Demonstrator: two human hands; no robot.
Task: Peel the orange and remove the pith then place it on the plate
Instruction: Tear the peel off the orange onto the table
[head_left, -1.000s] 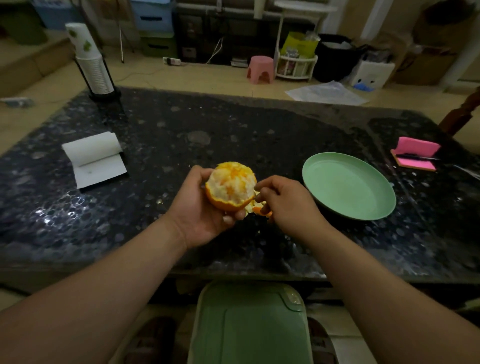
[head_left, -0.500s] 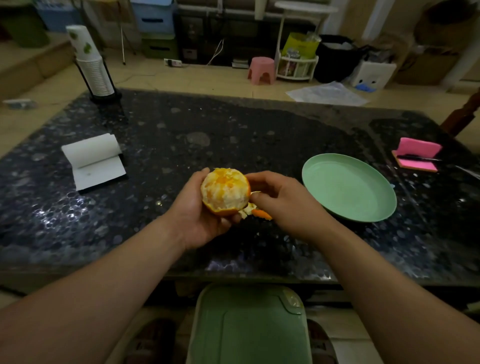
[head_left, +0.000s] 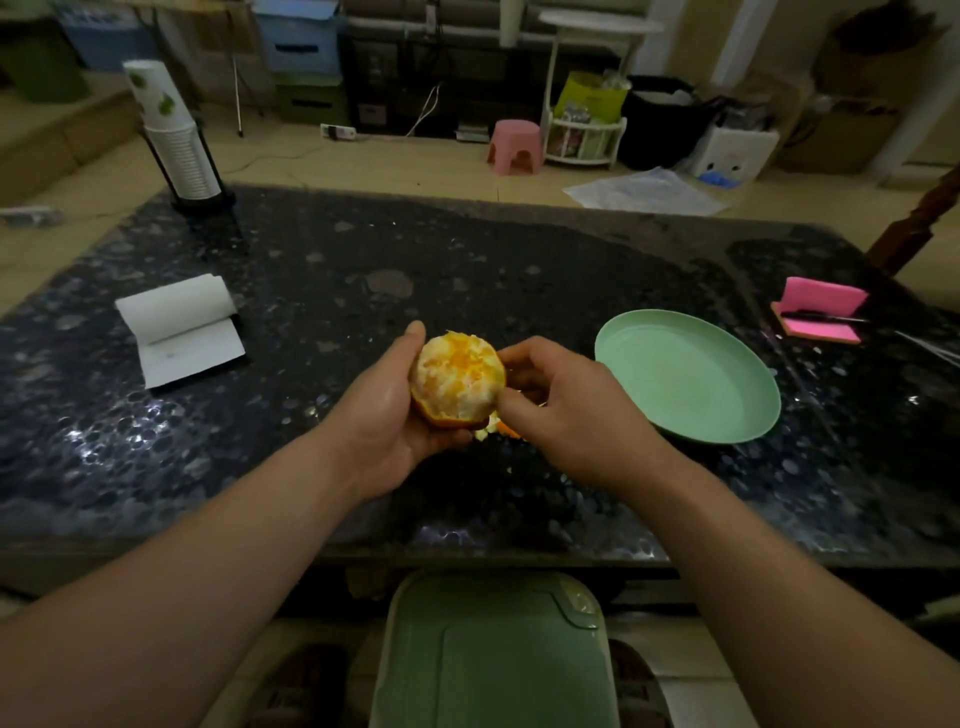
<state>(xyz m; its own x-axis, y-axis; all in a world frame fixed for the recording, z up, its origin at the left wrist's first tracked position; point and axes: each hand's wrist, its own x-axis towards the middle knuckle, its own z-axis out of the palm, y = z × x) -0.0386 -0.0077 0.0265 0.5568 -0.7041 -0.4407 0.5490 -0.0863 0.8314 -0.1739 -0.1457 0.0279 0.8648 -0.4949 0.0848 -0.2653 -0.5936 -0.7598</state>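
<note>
I saw the left hand (head_left: 384, 415) cupping the mostly peeled orange (head_left: 457, 384) above the table (head_left: 363, 270), near middle. The right hand (head_left: 571, 410) pinched its right edge, fingers curled. Peel scraps (head_left: 500, 429) lay just beneath. The plate (head_left: 685, 374) sat right, apart.

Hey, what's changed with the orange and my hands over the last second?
The right hand lifted its fingers from the peel strip hanging below the fruit to the right side of the orange, where they now curl against it. The left hand turned the orange slightly, so more white pith faces the camera. Unchanged: the left hand's grip and the green plate.
</note>
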